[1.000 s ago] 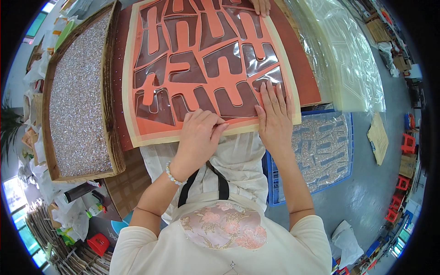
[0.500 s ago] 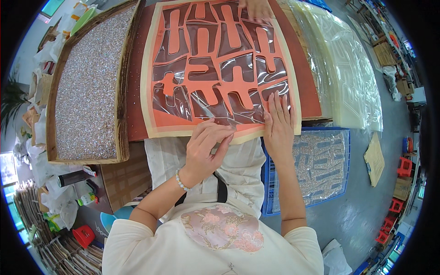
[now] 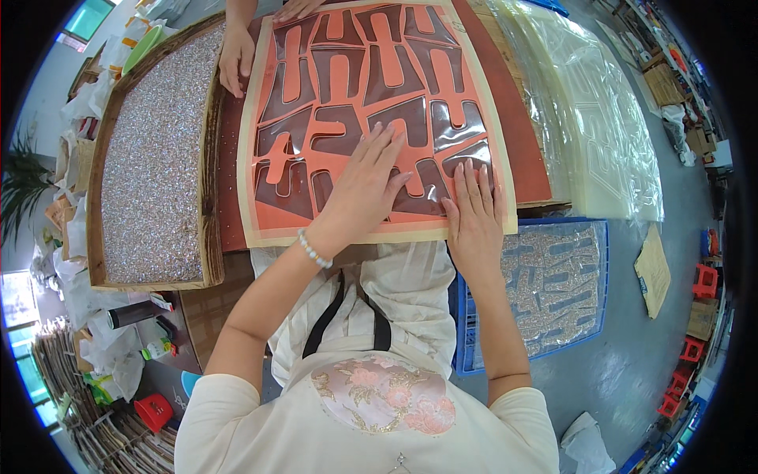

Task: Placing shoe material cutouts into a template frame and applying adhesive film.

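A cut-out orange sheet (image 3: 466, 63) with a cream border lies on a reddish-brown board (image 3: 521, 134). Dark, glossy panels show through its openings, the shiniest being at the right. My left hand (image 3: 365, 183) rests palm down on the lower middle of the sheet, fingers stretched toward the far side. Flat on the near right corner lies my right hand (image 3: 476, 217), its fingers extended. Neither hand grips anything. Beyond the sheet, a co-worker's hand (image 3: 236, 59) hangs by its far left edge, and another hand (image 3: 298, 8) touches the far edge.
To the left stands a wooden tray (image 3: 212, 150) filled with sparkling granules (image 3: 154, 158). Clear plastic sheets (image 3: 604, 126) are stacked at the right. Below them, a blue crate (image 3: 466, 336) holds a glittery patterned panel (image 3: 553, 276). A red bucket (image 3: 154, 411) stands at lower left.
My left hand has gone from bent fingers at the near edge to lying flat farther up the sheet. Glare on the panels has lessened. Co-worker's hands now appear at the far left, not far right.
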Tool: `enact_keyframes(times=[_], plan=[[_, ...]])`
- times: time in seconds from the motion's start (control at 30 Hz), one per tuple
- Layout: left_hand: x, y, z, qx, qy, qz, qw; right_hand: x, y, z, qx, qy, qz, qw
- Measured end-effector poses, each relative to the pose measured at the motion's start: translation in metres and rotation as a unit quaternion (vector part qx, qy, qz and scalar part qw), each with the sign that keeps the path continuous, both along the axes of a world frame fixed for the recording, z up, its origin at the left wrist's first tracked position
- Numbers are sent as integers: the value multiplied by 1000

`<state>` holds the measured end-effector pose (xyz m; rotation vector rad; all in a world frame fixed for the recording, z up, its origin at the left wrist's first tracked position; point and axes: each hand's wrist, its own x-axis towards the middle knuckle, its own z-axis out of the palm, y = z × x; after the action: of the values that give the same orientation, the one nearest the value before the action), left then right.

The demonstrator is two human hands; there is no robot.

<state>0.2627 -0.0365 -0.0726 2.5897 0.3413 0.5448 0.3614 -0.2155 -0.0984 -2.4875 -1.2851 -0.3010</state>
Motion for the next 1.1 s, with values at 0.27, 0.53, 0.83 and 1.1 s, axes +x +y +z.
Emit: enact_keyframes(times=[0.27,0.53,0.83,1.1], plan=[[13,0,-10,78,59,-44,994,7,0,4,-8,-5,0,1000],[3,4,2,144,97,-22,985,8,-12,13,144,275,74,948],[-10,13,-8,-32,7,-46,998,-17,45,37,93,100,105,985],[-107,68,57,-30,-224,173,959,-24,73,2,-4,-88,91,992]])
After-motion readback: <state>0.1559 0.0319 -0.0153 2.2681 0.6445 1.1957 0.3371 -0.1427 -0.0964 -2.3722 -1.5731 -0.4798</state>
